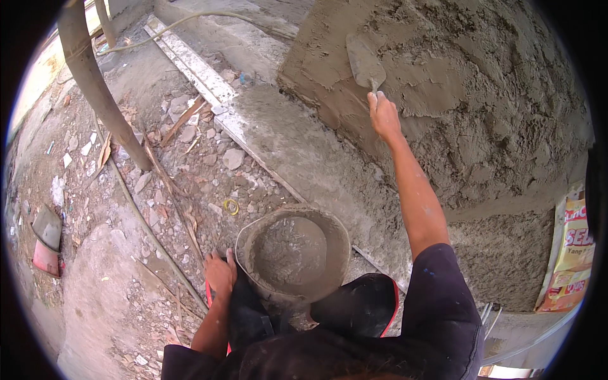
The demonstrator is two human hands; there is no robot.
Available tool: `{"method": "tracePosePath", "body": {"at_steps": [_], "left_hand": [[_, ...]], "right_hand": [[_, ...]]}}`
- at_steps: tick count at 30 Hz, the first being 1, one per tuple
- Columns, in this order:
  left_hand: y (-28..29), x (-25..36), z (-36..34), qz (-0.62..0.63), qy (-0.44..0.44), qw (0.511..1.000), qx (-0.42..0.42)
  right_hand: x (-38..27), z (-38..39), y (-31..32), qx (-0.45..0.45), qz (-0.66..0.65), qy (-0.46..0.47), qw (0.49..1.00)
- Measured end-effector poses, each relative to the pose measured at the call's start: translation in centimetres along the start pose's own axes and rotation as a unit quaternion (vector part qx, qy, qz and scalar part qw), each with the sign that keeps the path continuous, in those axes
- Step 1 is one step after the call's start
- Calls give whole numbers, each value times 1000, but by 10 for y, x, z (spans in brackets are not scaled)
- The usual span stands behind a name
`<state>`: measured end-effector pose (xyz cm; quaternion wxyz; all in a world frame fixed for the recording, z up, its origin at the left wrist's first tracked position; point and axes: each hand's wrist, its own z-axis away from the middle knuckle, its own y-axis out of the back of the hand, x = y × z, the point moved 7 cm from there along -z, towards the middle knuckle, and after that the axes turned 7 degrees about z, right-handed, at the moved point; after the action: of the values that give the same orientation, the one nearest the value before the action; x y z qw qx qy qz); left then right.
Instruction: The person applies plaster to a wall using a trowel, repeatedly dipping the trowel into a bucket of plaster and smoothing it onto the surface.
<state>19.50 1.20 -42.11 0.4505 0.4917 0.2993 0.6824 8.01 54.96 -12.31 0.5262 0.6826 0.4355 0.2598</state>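
Observation:
My right hand [384,117] is stretched out and wrapped round the handle of a trowel [365,62]. The mortar-smeared blade lies against the wall [468,107], which carries rough, wet grey mortar, smoother around the blade. My left hand [220,272] rests on my left knee with fingers apart, holding nothing. Right beside it, in front of my knees, stands a round bucket [339,237] with a thin wire handle and wet grey mortar [292,250] inside.
A wooden post [104,95] rises at the left from rubble-strewn ground. A long pale board [190,60] edges a concrete strip along the wall's foot. A hose [139,218] crosses the ground. At right hangs a printed yellow-and-red sheet [567,272]; a broken grey-and-red piece [47,240] lies far left.

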Motion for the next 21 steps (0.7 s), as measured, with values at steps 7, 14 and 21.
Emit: {"method": "tracePosePath", "body": {"at_steps": [7,14,21], "left_hand": [[-1,-3,0,-25,-44,998,32],[1,-9,-3,51,-37,997,44],[-27,3,5,512,-17,855,-80]], "right_hand": [[-34,13,6,-24,231,53,971],[16,13,148,61,232,-36,970],[112,54,242,119,210,-37,970]]}}
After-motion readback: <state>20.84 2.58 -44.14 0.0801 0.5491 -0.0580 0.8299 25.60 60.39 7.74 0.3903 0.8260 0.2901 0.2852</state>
